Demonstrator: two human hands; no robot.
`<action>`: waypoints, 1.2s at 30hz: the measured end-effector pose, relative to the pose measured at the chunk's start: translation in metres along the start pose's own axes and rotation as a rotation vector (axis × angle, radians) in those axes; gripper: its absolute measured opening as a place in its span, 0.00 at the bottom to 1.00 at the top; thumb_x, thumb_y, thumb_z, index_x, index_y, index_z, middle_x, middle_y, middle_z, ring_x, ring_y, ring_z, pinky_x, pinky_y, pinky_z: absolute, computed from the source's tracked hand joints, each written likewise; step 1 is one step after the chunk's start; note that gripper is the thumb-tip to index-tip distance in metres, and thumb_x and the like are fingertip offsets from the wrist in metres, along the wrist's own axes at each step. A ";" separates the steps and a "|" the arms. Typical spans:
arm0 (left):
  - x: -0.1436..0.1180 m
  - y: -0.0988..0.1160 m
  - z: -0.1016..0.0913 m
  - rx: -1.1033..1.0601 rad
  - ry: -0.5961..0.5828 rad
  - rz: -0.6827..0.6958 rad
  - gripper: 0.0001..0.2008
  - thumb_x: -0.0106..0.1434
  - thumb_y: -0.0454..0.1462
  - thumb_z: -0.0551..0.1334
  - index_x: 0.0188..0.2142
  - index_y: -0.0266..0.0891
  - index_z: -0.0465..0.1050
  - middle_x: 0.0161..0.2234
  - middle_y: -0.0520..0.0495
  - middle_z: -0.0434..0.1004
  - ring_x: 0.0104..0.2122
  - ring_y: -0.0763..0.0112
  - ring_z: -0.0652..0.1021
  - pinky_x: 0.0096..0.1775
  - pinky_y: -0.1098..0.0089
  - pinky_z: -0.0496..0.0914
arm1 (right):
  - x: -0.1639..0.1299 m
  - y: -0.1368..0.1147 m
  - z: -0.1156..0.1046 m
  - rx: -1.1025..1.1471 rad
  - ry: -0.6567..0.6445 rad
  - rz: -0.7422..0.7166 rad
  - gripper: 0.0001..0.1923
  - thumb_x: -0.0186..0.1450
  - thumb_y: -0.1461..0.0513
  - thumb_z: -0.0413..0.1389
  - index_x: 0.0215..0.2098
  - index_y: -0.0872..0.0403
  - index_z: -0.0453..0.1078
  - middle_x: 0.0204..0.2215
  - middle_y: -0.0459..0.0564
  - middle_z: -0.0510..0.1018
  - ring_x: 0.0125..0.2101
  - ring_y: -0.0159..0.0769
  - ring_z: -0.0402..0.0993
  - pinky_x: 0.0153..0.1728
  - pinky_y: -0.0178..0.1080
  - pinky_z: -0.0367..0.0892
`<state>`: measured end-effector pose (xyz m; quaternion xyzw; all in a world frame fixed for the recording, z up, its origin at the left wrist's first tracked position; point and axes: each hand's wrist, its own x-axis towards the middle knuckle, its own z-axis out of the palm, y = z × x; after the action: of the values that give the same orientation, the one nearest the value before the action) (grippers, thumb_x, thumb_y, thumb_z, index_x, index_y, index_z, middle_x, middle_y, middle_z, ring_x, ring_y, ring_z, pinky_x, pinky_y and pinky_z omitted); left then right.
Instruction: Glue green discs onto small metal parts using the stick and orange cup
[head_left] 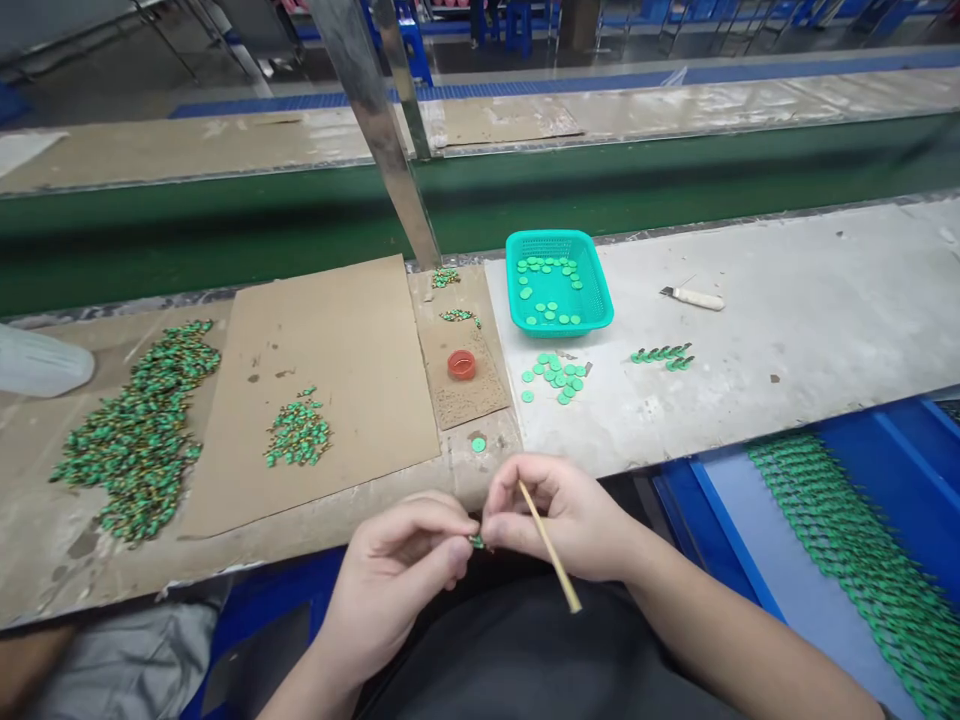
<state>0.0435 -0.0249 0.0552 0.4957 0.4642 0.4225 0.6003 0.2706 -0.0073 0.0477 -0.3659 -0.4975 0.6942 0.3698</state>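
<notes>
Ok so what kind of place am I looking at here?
Probably a factory or workshop doing small assembly by hand: there's a long workbench, a big heap of little green-and-gold pieces, and orderly rows of green pieces at the lower right.

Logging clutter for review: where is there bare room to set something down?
Mostly bare: the white tabletop covering right of the white-handled knife, save small scraps; and the brown cardboard sheet beyond its small pile of green pieces. Crowded: before the turquoise plastic basket, with loose round green discs, and left of the cardboard, under a large green heap.
</notes>
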 end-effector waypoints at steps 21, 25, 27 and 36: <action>0.055 -0.014 -0.013 0.543 0.194 0.214 0.08 0.68 0.46 0.72 0.39 0.48 0.90 0.39 0.47 0.89 0.37 0.65 0.86 0.40 0.68 0.82 | 0.016 -0.003 -0.033 -0.834 0.139 -0.485 0.26 0.75 0.72 0.51 0.68 0.49 0.69 0.62 0.56 0.84 0.61 0.47 0.81 0.65 0.55 0.77; 0.059 -0.019 -0.009 0.563 0.201 0.220 0.08 0.70 0.46 0.72 0.41 0.48 0.90 0.39 0.48 0.90 0.35 0.67 0.85 0.38 0.69 0.81 | 0.006 -0.007 -0.042 -0.753 0.213 -0.504 0.17 0.82 0.69 0.48 0.61 0.47 0.70 0.54 0.52 0.86 0.51 0.39 0.87 0.57 0.48 0.83; 0.059 -0.021 -0.008 0.554 0.213 0.207 0.07 0.70 0.45 0.73 0.41 0.48 0.90 0.39 0.49 0.90 0.34 0.68 0.85 0.38 0.70 0.81 | 0.008 -0.002 -0.043 -0.661 0.282 -0.502 0.12 0.83 0.68 0.48 0.59 0.46 0.66 0.49 0.49 0.85 0.47 0.36 0.88 0.52 0.44 0.84; 0.056 -0.024 -0.006 0.638 0.242 0.209 0.08 0.71 0.46 0.73 0.42 0.48 0.91 0.40 0.50 0.90 0.33 0.70 0.84 0.36 0.71 0.80 | 0.017 0.004 -0.048 -0.525 0.342 -0.428 0.20 0.84 0.64 0.52 0.71 0.44 0.58 0.71 0.54 0.77 0.59 0.41 0.89 0.51 0.41 0.87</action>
<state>0.0507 0.0271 0.0231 0.6493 0.5875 0.3709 0.3093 0.3040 0.0264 0.0298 -0.4464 -0.6549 0.3789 0.4779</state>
